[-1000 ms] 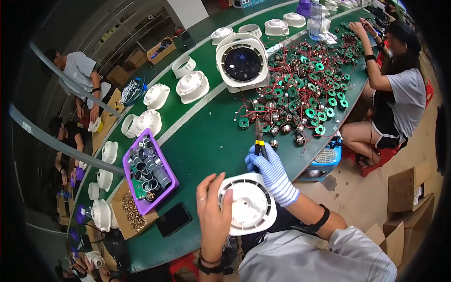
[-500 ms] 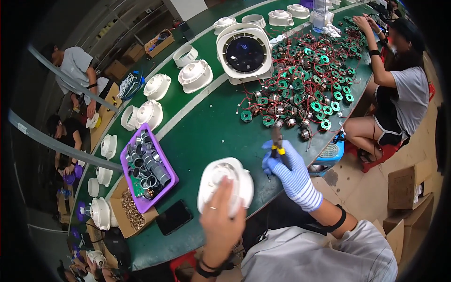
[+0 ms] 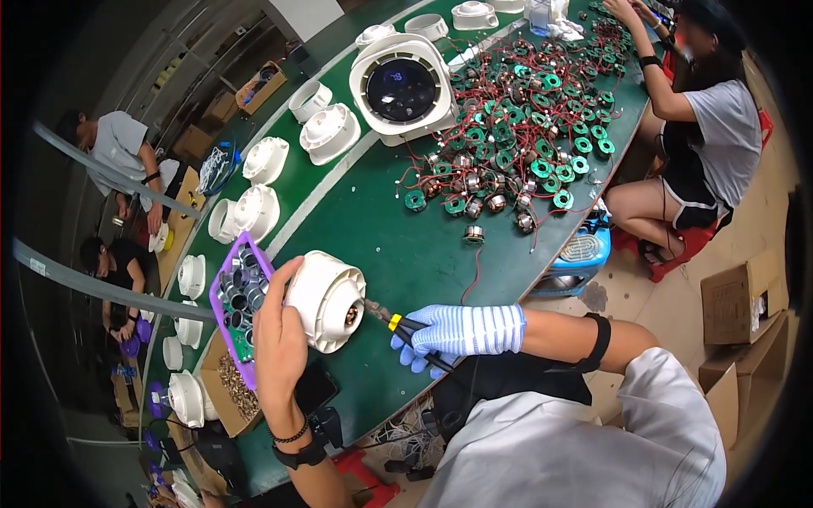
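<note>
Pliers (image 3: 395,323) aslant, up-left toward housing (image 3: 320,295)

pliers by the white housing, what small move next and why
Probably guide the pliers toward the opening in the white housing: the gloved right hand has them close beside it, and the left hand holds the housing with that opening facing the pliers.
</note>
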Action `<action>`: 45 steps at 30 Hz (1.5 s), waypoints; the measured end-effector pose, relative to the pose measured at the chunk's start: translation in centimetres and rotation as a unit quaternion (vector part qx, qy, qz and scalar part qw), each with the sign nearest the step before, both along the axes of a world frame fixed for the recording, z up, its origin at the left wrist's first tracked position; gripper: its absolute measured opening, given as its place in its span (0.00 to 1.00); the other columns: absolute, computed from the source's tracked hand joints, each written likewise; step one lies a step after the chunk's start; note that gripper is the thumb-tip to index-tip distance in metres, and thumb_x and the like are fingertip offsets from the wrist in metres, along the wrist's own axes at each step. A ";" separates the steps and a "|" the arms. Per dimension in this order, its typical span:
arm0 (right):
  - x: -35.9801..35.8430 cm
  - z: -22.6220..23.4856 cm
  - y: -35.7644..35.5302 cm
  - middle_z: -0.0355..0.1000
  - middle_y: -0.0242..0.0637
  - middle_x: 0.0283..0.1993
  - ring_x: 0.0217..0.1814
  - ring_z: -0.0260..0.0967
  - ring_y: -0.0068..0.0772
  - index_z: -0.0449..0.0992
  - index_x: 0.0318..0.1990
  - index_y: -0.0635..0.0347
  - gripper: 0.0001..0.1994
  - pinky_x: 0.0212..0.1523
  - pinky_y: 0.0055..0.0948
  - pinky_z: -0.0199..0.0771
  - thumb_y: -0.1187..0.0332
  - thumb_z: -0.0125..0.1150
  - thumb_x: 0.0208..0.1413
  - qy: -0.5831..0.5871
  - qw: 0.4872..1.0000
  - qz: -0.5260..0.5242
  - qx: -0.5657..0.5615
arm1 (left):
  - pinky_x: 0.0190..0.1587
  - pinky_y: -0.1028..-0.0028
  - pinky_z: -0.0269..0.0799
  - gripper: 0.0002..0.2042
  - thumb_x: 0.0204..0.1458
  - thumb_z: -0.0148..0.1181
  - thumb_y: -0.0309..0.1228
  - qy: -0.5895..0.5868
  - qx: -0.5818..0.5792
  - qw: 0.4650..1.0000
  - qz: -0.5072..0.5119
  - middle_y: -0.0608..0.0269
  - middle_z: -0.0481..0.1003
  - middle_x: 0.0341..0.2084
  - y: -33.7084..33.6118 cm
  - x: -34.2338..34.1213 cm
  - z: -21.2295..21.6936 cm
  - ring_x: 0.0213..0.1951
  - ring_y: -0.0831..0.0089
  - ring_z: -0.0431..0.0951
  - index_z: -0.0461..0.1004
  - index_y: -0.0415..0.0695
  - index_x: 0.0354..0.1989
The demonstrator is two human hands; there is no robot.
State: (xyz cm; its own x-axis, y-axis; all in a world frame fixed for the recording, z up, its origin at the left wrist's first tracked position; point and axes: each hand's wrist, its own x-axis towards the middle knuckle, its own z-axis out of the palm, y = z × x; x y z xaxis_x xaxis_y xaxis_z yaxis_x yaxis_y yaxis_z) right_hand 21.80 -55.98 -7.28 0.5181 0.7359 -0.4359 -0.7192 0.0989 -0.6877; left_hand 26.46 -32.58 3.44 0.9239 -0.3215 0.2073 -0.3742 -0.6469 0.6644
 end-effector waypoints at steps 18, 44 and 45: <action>1.5 -0.8 0.9 0.76 0.33 0.42 0.40 0.77 0.26 0.71 0.51 0.61 0.13 0.38 0.36 0.85 0.67 0.56 0.62 -0.034 0.997 0.061 0.021 | 0.43 0.54 0.73 0.17 0.63 0.44 0.32 -0.043 0.131 0.990 0.043 0.34 0.79 0.34 -1.9 0.8 -0.5 0.39 0.39 0.81 0.72 0.39 0.55; 1.9 0.6 3.3 0.73 0.41 0.26 0.24 0.74 0.44 0.69 0.42 0.64 0.09 0.28 0.43 0.77 0.70 0.57 0.58 -0.584 0.755 -0.028 -0.296 | 0.43 0.54 0.73 0.16 0.62 0.49 0.35 -0.037 0.173 0.983 0.055 0.36 0.78 0.34 -1.6 3.8 -0.8 0.39 0.37 0.79 0.76 0.43 0.52; 2.0 -0.9 3.0 0.71 0.36 0.25 0.22 0.70 0.36 0.69 0.41 0.61 0.07 0.24 0.38 0.73 0.70 0.57 0.59 -0.285 0.953 -0.023 -0.103 | 0.43 0.55 0.73 0.15 0.61 0.49 0.35 -0.054 0.138 0.989 0.020 0.36 0.78 0.34 -1.6 3.8 -1.1 0.39 0.38 0.79 0.76 0.42 0.51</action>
